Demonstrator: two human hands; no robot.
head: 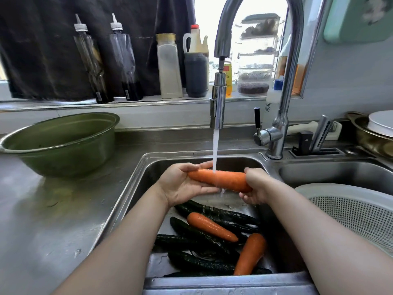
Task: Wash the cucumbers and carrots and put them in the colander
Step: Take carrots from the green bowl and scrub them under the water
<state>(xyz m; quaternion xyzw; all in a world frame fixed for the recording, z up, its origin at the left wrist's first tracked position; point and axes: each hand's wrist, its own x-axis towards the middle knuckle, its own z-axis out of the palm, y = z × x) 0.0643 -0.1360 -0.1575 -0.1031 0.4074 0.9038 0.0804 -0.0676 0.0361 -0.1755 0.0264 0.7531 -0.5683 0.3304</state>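
Carrot (219,180), thick, bright orange and glistening wet, lies almost level above the sink (136,188), with its thin end to the left and its blunt thick end to the right. The left hand (182,186) cups the thin end, palm up, fingers curled round it. The right hand (255,188) wraps the thick end, fingers closed beneath it. Water (215,150) from the faucet (218,109) above the sink strikes the upper side of this carrot near its middle and runs off below.

On the floor of the sink lie two more carrots (210,226), both orange and wet. One is slim and slanting; the other is stouter and nearer the front wall. Under and around them lie dark green, knobbly cucumbers (197,264). Five can be made out, but they overlap, so the exact count is unsure.

One white perforated colander (350,211) sits just right of the sink. One green basin (59,143) stands on the bench (53,209) left of the sink.
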